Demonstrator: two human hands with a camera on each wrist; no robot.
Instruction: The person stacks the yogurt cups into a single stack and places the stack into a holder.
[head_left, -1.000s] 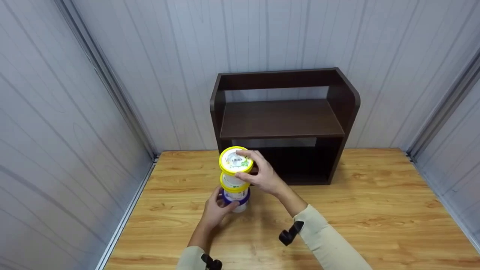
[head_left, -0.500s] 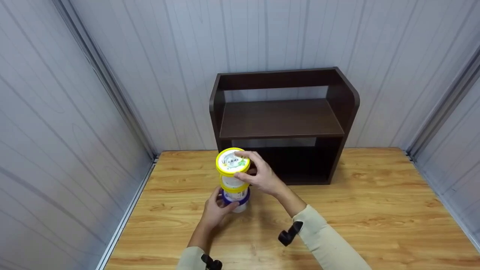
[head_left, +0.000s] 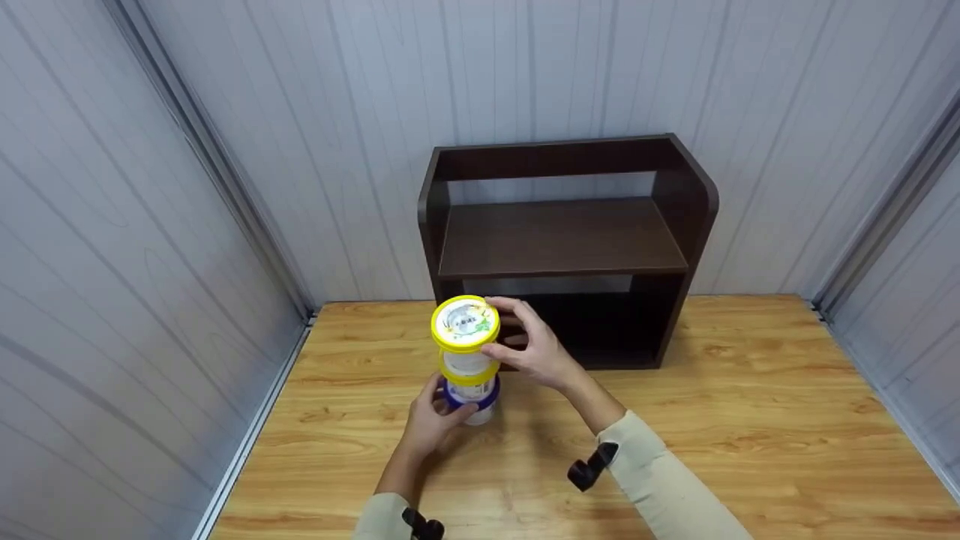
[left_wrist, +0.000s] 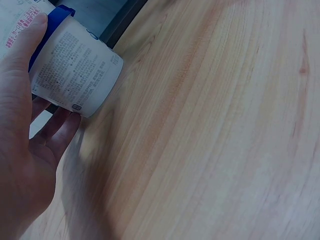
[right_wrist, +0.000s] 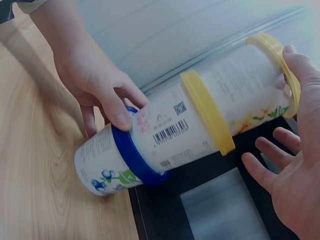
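Three white plastic tubs stand stacked upright in the head view. On top is a yellow-lidded tub [head_left: 465,324], beneath it a second yellow-lidded tub [head_left: 471,388], and at the bottom a blue-lidded tub [right_wrist: 100,162] printed with blueberries. My left hand [head_left: 431,426] holds the bottom tub by its blue rim, thumb on the near side and fingers round the far side. Beside the top lid is my right hand [head_left: 538,351], its fingers spread. In the right wrist view its thumb is at the yellow lid's edge while the lower fingers stand apart from the tubs.
A dark brown two-level shelf [head_left: 562,236] stands right behind the stack against the panelled back wall [head_left: 375,150]. The wooden tabletop [head_left: 750,420] extends to both sides, bounded by the left side wall [head_left: 97,300] and the right one.
The top tub has shifted slightly left and toward me, over the middle one. My right hand has since moved right, its fingers off the lid's top. My left hand stays put.
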